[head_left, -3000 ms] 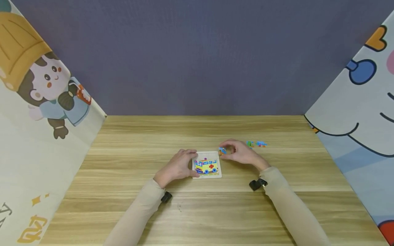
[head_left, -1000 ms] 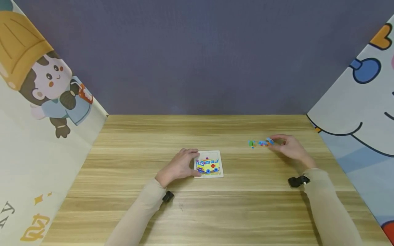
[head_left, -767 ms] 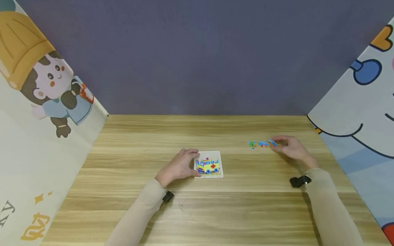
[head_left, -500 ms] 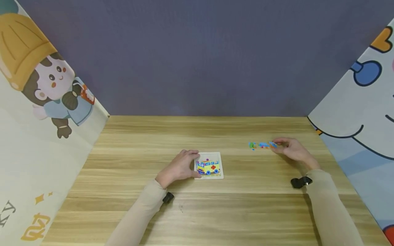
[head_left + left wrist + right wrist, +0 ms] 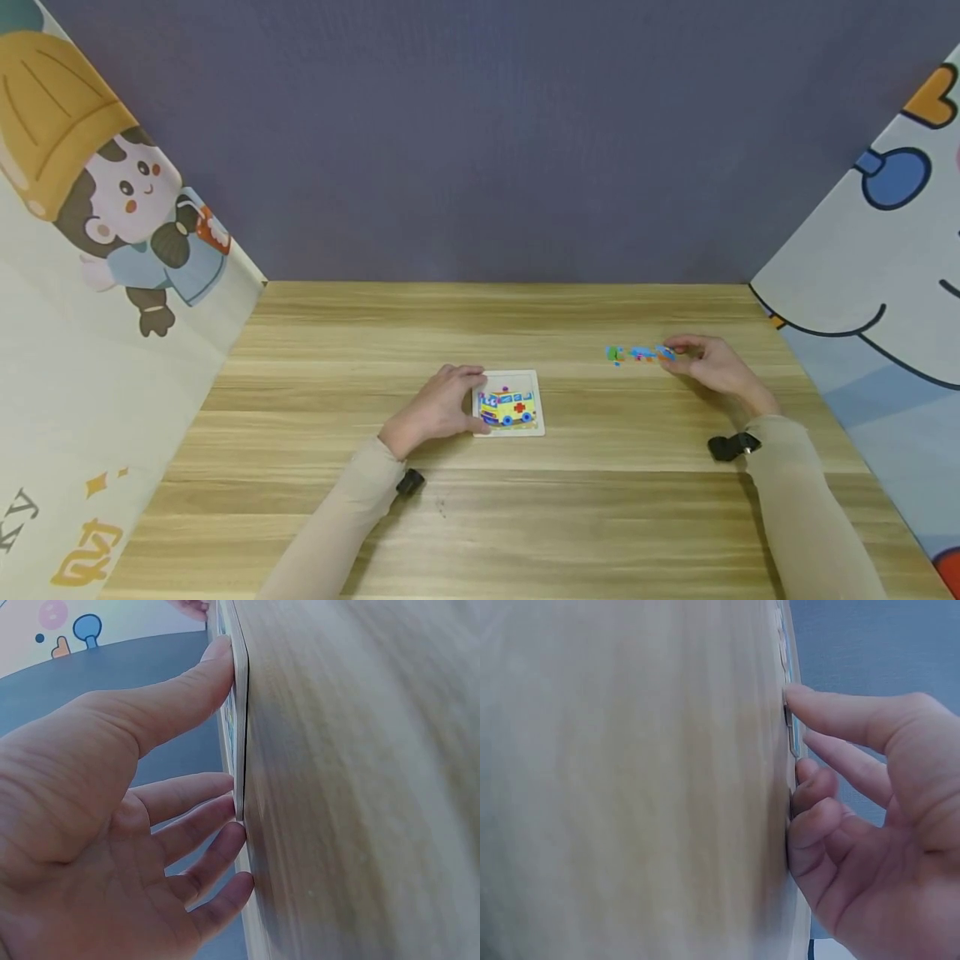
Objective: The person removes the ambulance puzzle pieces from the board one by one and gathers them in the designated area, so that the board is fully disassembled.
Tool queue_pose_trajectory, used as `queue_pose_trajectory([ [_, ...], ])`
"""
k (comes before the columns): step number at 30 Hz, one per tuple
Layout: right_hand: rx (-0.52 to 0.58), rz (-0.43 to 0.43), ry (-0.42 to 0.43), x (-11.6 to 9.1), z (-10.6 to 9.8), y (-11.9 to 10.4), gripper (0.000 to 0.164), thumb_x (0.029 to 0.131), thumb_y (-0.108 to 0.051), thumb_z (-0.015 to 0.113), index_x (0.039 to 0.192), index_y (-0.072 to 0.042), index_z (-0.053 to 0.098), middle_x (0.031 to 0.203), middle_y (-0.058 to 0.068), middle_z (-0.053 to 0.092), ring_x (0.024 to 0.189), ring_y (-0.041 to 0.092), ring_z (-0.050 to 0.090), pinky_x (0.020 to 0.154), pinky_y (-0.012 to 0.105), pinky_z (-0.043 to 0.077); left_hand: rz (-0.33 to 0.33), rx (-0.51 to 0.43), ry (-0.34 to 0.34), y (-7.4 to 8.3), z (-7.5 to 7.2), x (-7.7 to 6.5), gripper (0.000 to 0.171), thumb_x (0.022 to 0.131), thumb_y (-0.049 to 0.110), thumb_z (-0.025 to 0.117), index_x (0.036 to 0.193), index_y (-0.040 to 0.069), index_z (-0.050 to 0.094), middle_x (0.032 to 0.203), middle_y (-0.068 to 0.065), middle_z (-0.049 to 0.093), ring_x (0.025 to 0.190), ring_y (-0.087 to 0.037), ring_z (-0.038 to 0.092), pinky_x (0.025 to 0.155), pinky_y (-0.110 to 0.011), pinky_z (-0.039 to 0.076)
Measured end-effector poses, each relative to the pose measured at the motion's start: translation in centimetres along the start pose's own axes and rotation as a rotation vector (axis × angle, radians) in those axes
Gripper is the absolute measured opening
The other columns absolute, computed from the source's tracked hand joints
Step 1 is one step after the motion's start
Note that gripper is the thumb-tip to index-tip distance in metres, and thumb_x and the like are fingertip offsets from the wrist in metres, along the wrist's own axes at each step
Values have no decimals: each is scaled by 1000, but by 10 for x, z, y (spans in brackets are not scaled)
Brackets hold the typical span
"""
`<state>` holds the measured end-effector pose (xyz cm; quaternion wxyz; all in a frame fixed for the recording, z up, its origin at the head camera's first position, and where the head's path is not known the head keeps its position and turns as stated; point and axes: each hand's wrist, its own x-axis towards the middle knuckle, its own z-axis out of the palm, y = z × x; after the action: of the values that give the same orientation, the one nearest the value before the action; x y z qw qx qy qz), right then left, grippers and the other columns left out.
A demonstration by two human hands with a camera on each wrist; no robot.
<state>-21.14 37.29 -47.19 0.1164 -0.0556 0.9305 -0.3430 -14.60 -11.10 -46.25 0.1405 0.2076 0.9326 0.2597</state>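
A square jigsaw puzzle board (image 5: 511, 429) with a pale rim lies flat on the table, showing a yellow ambulance with a red cross. My left hand (image 5: 437, 410) holds it along its left side, thumb on the near part and fingers at the far corner. In the left wrist view, the thumb (image 5: 184, 697) lies on the board's edge. Farther right, my right hand (image 5: 708, 364) pinches a blue and orange puzzle piece (image 5: 665, 352) between thumb and index finger, down at the table. Its other fingers curl on the tabletop in the right wrist view.
Left of the pinched piece lie a blue puzzle piece (image 5: 641, 353) and a green one (image 5: 614, 354), in a row. The wooden table (image 5: 480, 517) ends at a dark back wall (image 5: 480, 142). Cartoon-printed panels stand at both sides.
My right hand has carried the puzzle piece from beside the board to the right end of the row and lowered it there. The left hand stays on the board.
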Motion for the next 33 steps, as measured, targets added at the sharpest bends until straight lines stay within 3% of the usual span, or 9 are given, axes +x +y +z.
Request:
queue_pose_trajectory([
  [7,6,10,26,-1,1,-4,63,102,-40,73,148,1,59,144,30,60,123,38,58,81,22,49,-2,-3,1,0,0,0,88,81,38,93,153,3,56,168,-9,46,154,-34,40,132,-51,30],
  [13,-5,-19,54,-2,6,-11,60,103,-39,72,147,0,60,145,28,62,128,40,60,87,22,49,-4,-8,2,0,0,0,88,81,37,93,153,3,56,168,-9,46,155,-35,39,133,-52,28],
  [17,6,-51,73,-2,11,-19,56,103,-36,72,145,-1,62,140,26,66,108,27,65,79,21,52,-3,0,-2,1,0,0,87,81,37,93,153,3,56,168,-9,46,155,-35,39,132,-52,29],
  [21,37,-71,63,0,18,-27,54,102,-34,74,144,-2,63,134,25,68,83,13,60,70,24,51,-2,-2,1,1,0,-1,87,82,36,93,152,3,56,167,-9,47,154,-35,40,132,-51,30],
  [33,101,-118,34,4,41,-50,46,101,-29,76,137,-2,67,118,17,71,81,12,59,70,23,52,-2,-4,0,2,0,-1,87,82,37,93,153,3,56,168,-9,46,155,-34,40,132,-51,29],
])
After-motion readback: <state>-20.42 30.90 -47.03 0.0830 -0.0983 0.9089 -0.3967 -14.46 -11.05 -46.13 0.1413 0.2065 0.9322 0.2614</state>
